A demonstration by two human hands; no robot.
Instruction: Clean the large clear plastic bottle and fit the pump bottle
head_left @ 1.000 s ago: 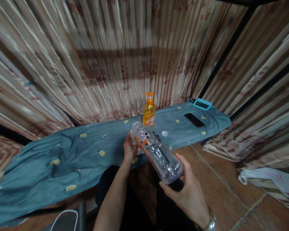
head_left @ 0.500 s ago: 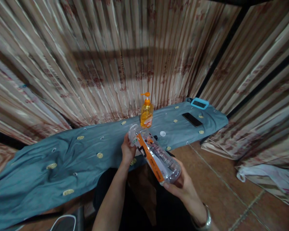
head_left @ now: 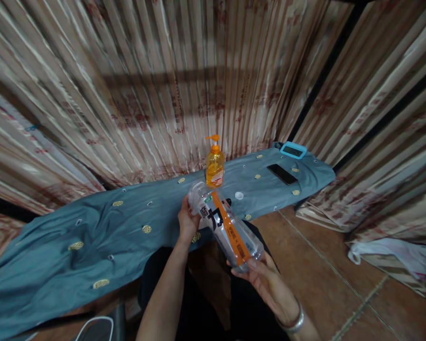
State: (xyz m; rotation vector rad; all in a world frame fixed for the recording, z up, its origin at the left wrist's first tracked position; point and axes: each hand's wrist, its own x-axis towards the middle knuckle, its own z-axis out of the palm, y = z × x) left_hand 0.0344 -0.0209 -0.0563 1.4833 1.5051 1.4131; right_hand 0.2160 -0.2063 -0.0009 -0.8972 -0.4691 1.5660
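Observation:
A clear plastic bottle [head_left: 230, 232] with an orange stripe and dark lettering is held tilted above my lap, its neck end up and to the left. My left hand [head_left: 189, 220] is closed round the neck end. At the lower right, my right hand [head_left: 266, 279] grips the base, thumb across the orange stripe. Behind the bottle's upper end stands an orange pump bottle [head_left: 215, 166] of yellow liquid, upright on the cloth-covered surface [head_left: 128, 227]. A small white round cap [head_left: 239, 195] lies to its right. Beside the held bottle, a small dark object [head_left: 229, 201] is partly hidden.
A black phone [head_left: 282, 174] lies on the cloth to the right, with a blue-framed digital clock [head_left: 293, 150] behind it. Patterned curtains [head_left: 156, 94] hang along the back and sides. A white bag [head_left: 386, 255] rests at the lower right, near the tiled floor [head_left: 305, 255].
The clear bottle has been turned about its length, bringing the orange stripe and more lettering to the front. My right hand has shifted its hold at the base; my left hand stays at the neck.

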